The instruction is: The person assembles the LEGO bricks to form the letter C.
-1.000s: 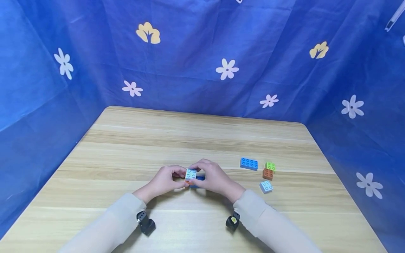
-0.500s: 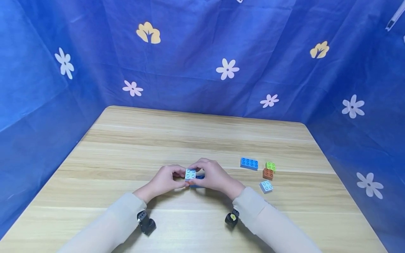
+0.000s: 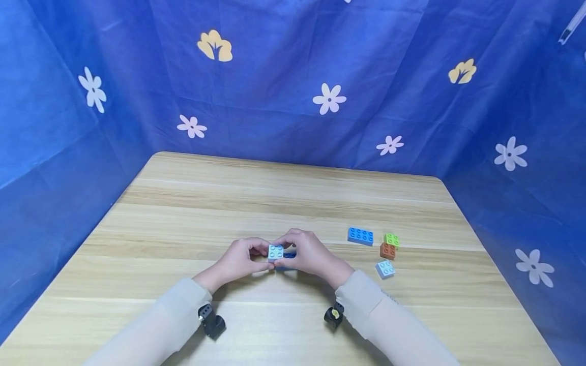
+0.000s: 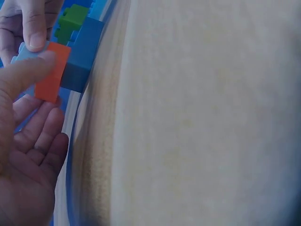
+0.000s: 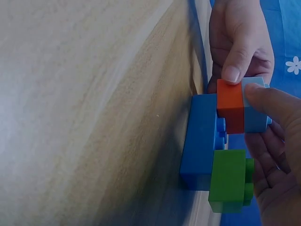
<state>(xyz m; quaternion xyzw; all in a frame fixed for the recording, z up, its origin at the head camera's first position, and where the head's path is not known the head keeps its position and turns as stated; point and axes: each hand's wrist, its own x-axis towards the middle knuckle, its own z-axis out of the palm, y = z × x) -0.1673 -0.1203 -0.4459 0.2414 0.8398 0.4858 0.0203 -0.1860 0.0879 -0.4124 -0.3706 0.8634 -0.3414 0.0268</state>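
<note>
A light blue square brick (image 3: 275, 252) sits on top of an orange brick (image 5: 230, 106) between both hands, in the middle of the table. The orange one stands at one end of a long blue brick (image 5: 200, 141), whose other end bears a green brick (image 5: 228, 179). My left hand (image 3: 235, 258) pinches the orange and light blue bricks from the left, its thumb pad against the orange in the right wrist view. From the right, my right hand (image 3: 309, 256) grips the light blue brick between thumb and fingers. In the head view, the right hand hides the green brick.
Loose bricks lie on the wooden table (image 3: 293, 193) to the right: a long blue one (image 3: 360, 236), a lime green one (image 3: 391, 240), a brown one (image 3: 387, 251) and a light blue one (image 3: 385, 269). Blue flowered cloth (image 3: 274, 101) encloses the table's back and sides.
Both hands stay nearly in place on the bricks. The orange sliver below the light blue brick in the head view has become almost hidden, and the right wrist has shifted slightly left.
</note>
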